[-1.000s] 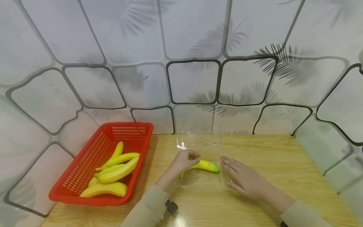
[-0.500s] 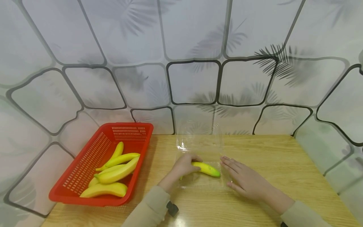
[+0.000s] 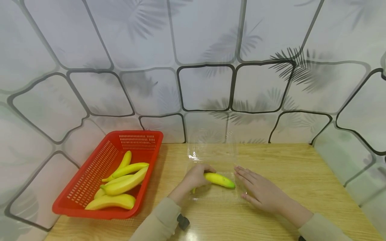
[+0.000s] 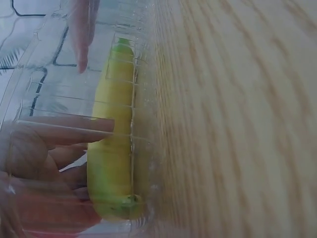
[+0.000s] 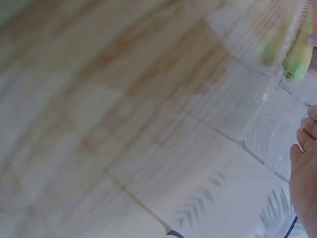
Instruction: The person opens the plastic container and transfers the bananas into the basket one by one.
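Observation:
A yellow banana (image 3: 220,180) with a green tip lies sideways in the base of a clear plastic clamshell box (image 3: 193,156), whose lid stands raised at the back. My left hand (image 3: 197,176) grips the banana's left part, hiding much of it. Through the clear wall, the left wrist view shows thumb and fingers around the banana (image 4: 116,99). On the box's right side, my right hand (image 3: 262,190) lies with fingers extended, fingertips at the box's edge. The right wrist view catches this hand (image 5: 304,168) at its border, apart from the banana (image 5: 299,57).
A red plastic basket (image 3: 157,150) with several bananas (image 3: 125,182) stands to the left. The wooden table (image 3: 301,174) meets a patterned wall (image 3: 205,87) close behind the box. A small dark device (image 3: 183,221) is on the left wrist.
My left hand has moved slightly nearer and now holds the banana, which has turned a little with its green tip lower. The right hand has stayed in place.

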The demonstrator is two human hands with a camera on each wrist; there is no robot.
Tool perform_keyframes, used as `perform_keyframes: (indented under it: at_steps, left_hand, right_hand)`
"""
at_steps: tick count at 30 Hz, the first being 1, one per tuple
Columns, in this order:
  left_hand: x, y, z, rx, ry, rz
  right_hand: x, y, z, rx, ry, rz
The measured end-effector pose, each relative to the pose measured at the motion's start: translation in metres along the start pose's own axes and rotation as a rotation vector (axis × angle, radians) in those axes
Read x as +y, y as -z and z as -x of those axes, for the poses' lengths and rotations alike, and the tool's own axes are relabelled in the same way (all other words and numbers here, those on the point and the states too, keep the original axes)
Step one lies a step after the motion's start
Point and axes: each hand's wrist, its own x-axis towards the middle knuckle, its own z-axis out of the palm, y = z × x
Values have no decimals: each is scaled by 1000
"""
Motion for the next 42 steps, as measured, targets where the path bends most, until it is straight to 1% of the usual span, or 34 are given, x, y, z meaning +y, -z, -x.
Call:
perform_keyframes:
  at_steps: [4,9,14,19,23,26,31,36,42]
  left_hand:
    - [-1,-1,-1,1,-6,-28]
    - [-4,-2,-2,14,-46,-36]
    - [-6,-2,-3,33,-95,-20]
    - [-4,-1,-1,64,-123,12]
    - [-3,0,-1,89,-120,46]
    - [-2,0,0,104,-115,50]
    - [-1,0,2,131,-130,59]
    - [1,1,5,180,-147,98]
    - [4,6,6,231,-160,88]
  right_hand:
    - [0,-1,0,-4,-3,-1]
    - [0,-2,0,3,-3,0]
    - [0,-2,0,10,-1,2]
    - [1,-1,-1,15,3,6]
    - [0,-1,0,9,-7,1]
    - [0,-1,1,2,-18,-1]
    - [0,0,1,0,-18,6]
    - [0,0,0,3,-6,9]
    - [0,0,0,5,-2,3]
